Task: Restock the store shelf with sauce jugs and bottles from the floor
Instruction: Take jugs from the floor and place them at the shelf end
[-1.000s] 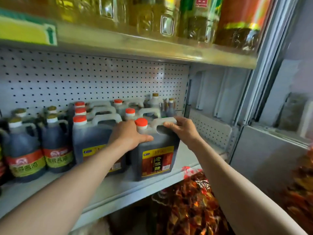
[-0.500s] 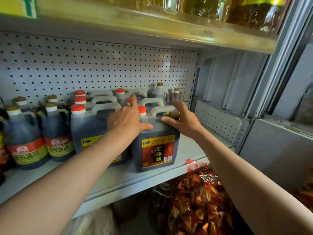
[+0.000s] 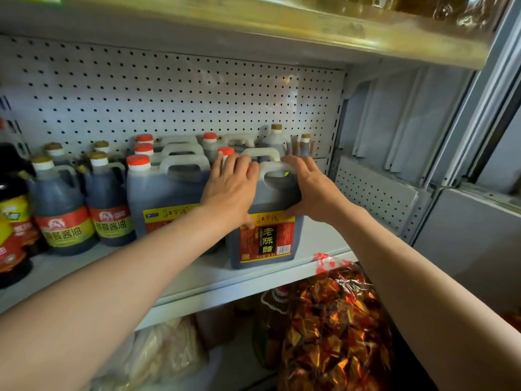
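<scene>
While the jug (image 3: pixel 265 221) stood near the shelf's (image 3: pixel 197 280) front edge, my left hand (image 3: pixel 229 190) and right hand (image 3: pixel 313 190) pressed it, fingers nearly straight.

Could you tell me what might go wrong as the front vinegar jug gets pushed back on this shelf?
The vinegar jug stands near the shelf's front edge; if the left hand and right hand let go too soon, it might tip off. Pushed hard, it could knock the jug behind into the small bottles. Fingers might get pinched against the neighbouring jug.
</scene>
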The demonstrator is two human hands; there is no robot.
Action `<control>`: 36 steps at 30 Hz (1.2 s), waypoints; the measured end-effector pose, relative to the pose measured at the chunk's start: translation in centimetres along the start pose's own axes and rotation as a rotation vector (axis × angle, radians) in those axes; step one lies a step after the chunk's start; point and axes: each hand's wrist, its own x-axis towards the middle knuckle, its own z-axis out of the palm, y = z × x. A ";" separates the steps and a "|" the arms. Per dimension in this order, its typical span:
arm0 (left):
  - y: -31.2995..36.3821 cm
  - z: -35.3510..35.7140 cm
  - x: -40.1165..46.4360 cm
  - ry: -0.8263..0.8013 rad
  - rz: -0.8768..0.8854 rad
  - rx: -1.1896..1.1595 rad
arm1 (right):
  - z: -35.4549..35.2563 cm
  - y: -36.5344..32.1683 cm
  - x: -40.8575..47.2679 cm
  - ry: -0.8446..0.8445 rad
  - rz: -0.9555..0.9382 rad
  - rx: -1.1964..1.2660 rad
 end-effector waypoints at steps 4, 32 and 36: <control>0.2 0.5 0.1 0.051 0.003 0.030 | 0.2 0.3 0.5 0.045 -0.010 -0.021; -2.9 3.6 5.2 -0.034 -0.094 0.140 | 2.8 -0.1 7.2 0.001 0.053 -0.099; -2.3 2.5 4.8 -0.094 -0.128 0.186 | 2.1 -1.0 6.2 -0.007 0.093 -0.196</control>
